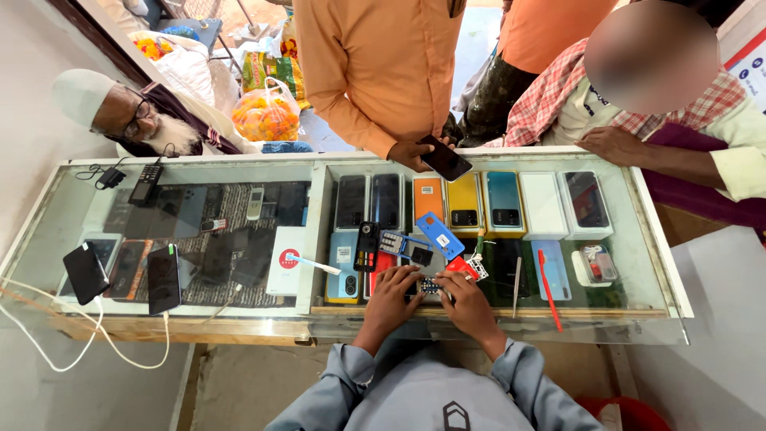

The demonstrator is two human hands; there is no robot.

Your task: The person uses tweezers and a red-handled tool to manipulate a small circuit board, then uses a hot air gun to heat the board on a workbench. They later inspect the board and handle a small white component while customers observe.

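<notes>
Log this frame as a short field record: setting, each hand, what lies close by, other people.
setting: glass display counter with phones and boxes inside
left hand: on a small keypad phone
right hand: on the same phone
nearby: blue card, red pen, black handset
others: a person's hand holding a dark smartphone across the counter

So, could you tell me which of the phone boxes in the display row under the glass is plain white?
The plain white box, second from the right end, between a blue box and one picturing a dark phone.
</notes>
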